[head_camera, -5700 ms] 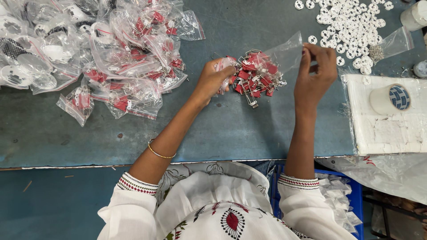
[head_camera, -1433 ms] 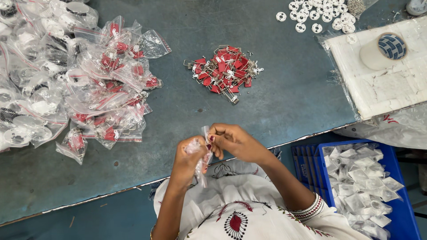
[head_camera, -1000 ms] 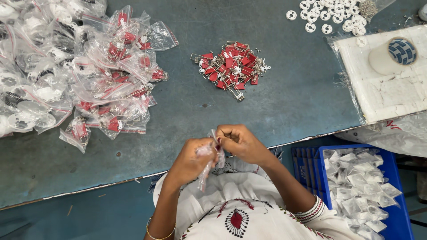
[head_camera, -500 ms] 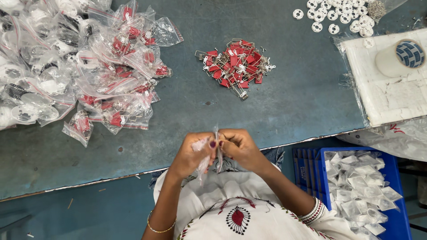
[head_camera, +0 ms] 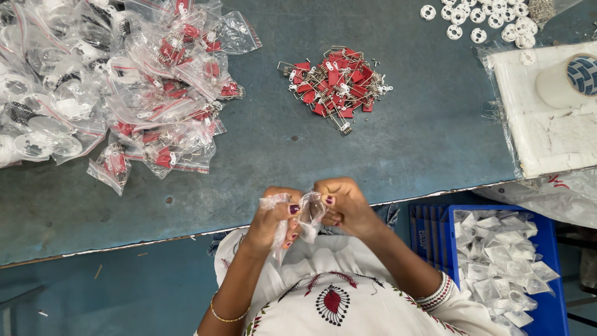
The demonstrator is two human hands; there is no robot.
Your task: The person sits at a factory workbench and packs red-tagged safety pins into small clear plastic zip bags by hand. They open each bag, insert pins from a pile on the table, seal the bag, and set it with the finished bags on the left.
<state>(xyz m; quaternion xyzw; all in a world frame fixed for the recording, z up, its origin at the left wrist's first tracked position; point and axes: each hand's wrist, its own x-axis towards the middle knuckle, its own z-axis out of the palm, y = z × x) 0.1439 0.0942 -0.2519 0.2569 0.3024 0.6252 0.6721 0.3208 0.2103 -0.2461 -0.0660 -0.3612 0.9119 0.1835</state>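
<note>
Your left hand (head_camera: pixel 268 219) and right hand (head_camera: pixel 344 206) are both pinched on one small clear plastic bag (head_camera: pixel 303 218), held just over the near edge of the table (head_camera: pixel 249 180), close to your body. The bag looks thin, limp and nearly weightless, and its film is probably slick, so hold it by the top edges with fingertips on either side of the mouth; it will crumple if you squeeze its middle. Whether anything is already inside it is hard to tell, since your fingers cover most of it.

The blue-grey tabletop looks flat, hard and scuffed. A loose pile of red clips with wire springs (head_camera: pixel 336 84) lies well ahead of your hands; these look small, stiff and light, with wire ends that could snag the film. A heap of filled bags (head_camera: pixel 137 81) sits far left, white rings (head_camera: pixel 491 18) far right, and a blue bin (head_camera: pixel 550 249) of small packets stands beside your right elbow.
</note>
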